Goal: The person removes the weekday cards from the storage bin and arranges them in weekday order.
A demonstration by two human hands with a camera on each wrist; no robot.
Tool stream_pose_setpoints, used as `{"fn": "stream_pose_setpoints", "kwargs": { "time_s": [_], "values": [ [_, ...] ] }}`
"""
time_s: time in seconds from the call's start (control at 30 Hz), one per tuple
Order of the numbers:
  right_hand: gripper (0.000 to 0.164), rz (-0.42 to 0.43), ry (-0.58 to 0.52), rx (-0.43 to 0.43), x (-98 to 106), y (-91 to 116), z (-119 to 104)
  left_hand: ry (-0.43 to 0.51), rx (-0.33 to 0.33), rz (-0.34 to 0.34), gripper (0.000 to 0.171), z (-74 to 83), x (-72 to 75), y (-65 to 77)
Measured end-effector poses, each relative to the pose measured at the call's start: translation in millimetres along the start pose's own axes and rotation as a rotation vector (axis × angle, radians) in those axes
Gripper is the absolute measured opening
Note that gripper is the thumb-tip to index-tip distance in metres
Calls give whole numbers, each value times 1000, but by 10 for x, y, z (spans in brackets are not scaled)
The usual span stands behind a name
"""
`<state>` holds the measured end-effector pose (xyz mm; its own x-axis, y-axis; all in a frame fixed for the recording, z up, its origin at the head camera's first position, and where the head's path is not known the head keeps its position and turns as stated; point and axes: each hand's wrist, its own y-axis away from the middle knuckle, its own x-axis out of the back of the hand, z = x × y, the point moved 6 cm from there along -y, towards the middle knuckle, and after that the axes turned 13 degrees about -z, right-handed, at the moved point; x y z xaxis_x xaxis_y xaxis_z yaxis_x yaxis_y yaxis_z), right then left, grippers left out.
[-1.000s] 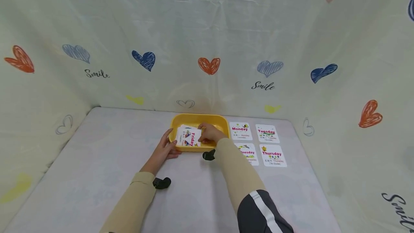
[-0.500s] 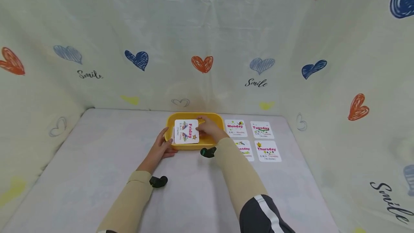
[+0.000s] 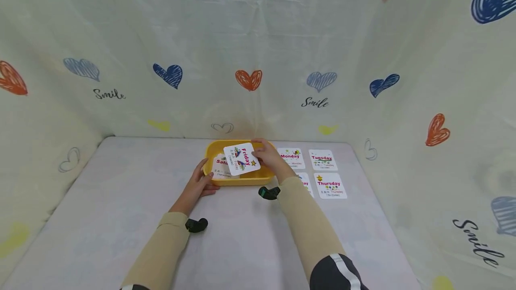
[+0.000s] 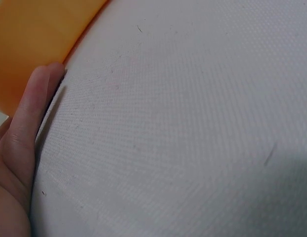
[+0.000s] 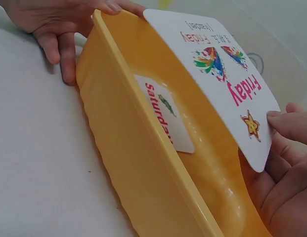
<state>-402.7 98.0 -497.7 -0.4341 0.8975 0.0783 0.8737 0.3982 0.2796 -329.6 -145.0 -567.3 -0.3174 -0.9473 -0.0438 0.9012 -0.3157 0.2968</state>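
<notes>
A yellow plastic tray [image 3: 242, 182] stands near the back of the table. My left hand [image 3: 197, 184] holds its left end, thumb over the rim and fingers along the outer wall, as the right wrist view also shows. My right hand [image 3: 271, 158] pinches the edge of a white "Friday" card [image 3: 238, 158] between thumb and fingers. This card is tilted over the tray, its printed face up. Beneath it, a "Saturday" card [image 5: 165, 116] lies inside the tray, partly covered by the Friday card in the head view.
To the tray's right lie "Monday" [image 3: 292, 164], "Tuesday" [image 3: 323, 159] and "Thursday" [image 3: 330, 185] cards in two rows. Another card [image 3: 305, 185] in the front row is partly hidden by the right forearm. A heart-printed curtain [image 3: 282, 115] rises behind the table [image 3: 133, 205].
My right hand has lifted the Friday card from the pile and turned it at a slant, uncovering the Saturday card. My left hand stays on the tray. The head view has shifted slightly.
</notes>
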Motion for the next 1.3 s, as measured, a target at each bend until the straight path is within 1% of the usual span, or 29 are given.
{"fn": "stream_pose_setpoints", "kwargs": {
  "time_s": [0.17, 0.27, 0.47, 0.57, 0.67, 0.8, 0.93, 1.03, 1.2, 1.3],
  "values": [
    [32, 44, -64, 12, 58, 129, 40, 0, -21, -12, 65, 14, -9, -3],
    [27, 62, -92, 20, 74, 218, 66, 15, -26, -14, 65, 27, -10, 6],
    [26, 86, -158, 69, 100, 388, 145, 2, -23, -13, 66, 38, 0, 28],
    [27, 79, -183, 99, 103, 465, 187, 6, -32, -13, 66, 35, 10, 20],
    [28, 66, -190, 103, 91, 575, 226, 12, -28, -12, 67, 24, 16, 4],
    [34, 46, -198, 109, 78, 755, 275, 7, -18, -15, 67, 15, 10, -15],
    [46, 7, -193, 146, 73, 917, 312, -3, -12, -16, 67, 22, 6, -18],
    [56, -42, -193, 161, 75, 1020, 351, 9, -7, -17, 66, 15, 2, -20],
    [70, -134, -172, 152, 104, 1159, 443, 13, -1, -19, 66, -3, 1, -27],
    [72, -154, -144, 128, 149, 1232, 505, 4, -2, -13, 65, -6, 3, -27]
  ]
}}
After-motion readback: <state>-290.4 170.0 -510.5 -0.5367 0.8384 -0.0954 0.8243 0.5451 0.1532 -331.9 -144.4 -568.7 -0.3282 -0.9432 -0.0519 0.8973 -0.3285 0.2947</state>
